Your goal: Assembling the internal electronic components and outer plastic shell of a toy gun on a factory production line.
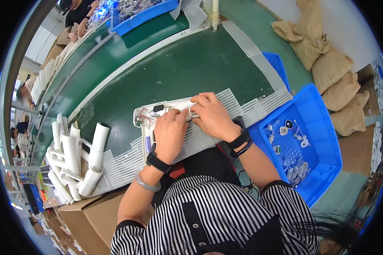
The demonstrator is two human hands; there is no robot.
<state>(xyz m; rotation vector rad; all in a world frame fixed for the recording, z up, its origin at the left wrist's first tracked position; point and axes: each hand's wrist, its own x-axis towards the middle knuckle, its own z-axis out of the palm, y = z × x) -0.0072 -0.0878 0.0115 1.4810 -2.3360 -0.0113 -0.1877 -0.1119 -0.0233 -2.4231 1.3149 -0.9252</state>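
An opened white plastic housing [181,103] lies on the green bench in front of me, its inside facing up. Red wires [145,114], a black block [158,108] and a purple cylindrical cell [147,143] show at its left end. My left hand [171,132] is bent over the middle of the housing, fingers close together and pressing on it. From the right, my right hand [214,119] grips the other end, its fingers curled over the far edge. The two hands' fingertips nearly meet; whatever small part may be between them is hidden.
White tubular handle pieces [95,144] are heaped at the left. White mesh sheeting [268,68] edges the bench. A blue bin [327,144] with small parts stands at right, near brown sacks [332,72]. A cardboard box [108,216] sits below; a co-worker [78,15] is across the conveyor.
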